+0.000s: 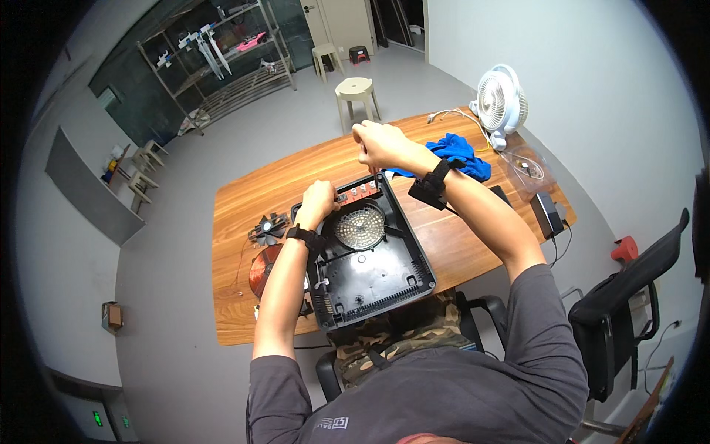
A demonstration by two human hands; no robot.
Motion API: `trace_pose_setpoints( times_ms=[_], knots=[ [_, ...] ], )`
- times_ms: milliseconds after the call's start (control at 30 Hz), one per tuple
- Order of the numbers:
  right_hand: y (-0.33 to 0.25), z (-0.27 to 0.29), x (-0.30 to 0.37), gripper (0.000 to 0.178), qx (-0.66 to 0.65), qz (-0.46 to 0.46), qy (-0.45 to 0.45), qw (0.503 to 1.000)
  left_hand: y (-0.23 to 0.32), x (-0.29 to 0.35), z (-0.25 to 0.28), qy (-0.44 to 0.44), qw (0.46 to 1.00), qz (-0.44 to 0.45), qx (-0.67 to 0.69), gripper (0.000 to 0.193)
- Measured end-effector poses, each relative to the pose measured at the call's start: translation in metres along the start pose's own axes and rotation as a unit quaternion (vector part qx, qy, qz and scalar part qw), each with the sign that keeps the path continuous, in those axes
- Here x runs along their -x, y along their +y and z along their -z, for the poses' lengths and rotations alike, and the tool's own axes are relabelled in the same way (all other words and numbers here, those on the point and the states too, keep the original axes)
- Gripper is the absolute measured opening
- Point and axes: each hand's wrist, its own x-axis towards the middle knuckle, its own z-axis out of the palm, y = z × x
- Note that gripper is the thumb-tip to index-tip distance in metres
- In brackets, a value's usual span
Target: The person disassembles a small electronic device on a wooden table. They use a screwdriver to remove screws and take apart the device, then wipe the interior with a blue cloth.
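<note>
A black open plastic housing (370, 277), shaped like the shell of an induction cooker, lies at the table's near edge. Inside it is a round perforated grille (360, 226). Along its far side runs a narrow red circuit board (362, 191) with small white parts. My left hand (319, 201) is closed at the board's left end, its fingertips partly hidden. Above the board's right end, my right hand (381, 146) is curled in a fist around a thin upright tool whose lower end points down at the far corner. Most of that tool is hidden by the hand.
Left of the housing lie a black fan (268, 229) and a copper coil disc (262, 271). Behind and right are a blue cloth (458, 157), a white desk fan (501, 102) with cables, and a black box (547, 214). An office chair (614, 318) stands at right.
</note>
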Motion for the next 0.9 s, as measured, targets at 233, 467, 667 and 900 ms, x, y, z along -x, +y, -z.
trace_pose_setpoints(
  times_ms=[233,467,667,900],
  knots=[
    [-0.016,0.012,0.003,0.032,-0.001,-0.034,-0.032,0.999,0.001,0.005,0.003,-0.01,1.0,0.019,-0.009,0.028],
    [-0.01,0.004,0.009,0.033,-0.032,-0.011,0.03,0.999,0.002,0.006,0.003,-0.004,1.0,0.019,-0.004,0.029],
    [-0.009,0.006,0.007,0.035,-0.02,-0.022,0.016,0.999,0.004,0.004,0.003,-0.01,0.999,0.032,-0.01,0.03],
    [-0.014,0.008,0.012,0.03,-0.036,-0.037,0.028,0.998,0.003,0.005,0.003,-0.008,1.0,0.026,-0.011,0.03]
  ],
)
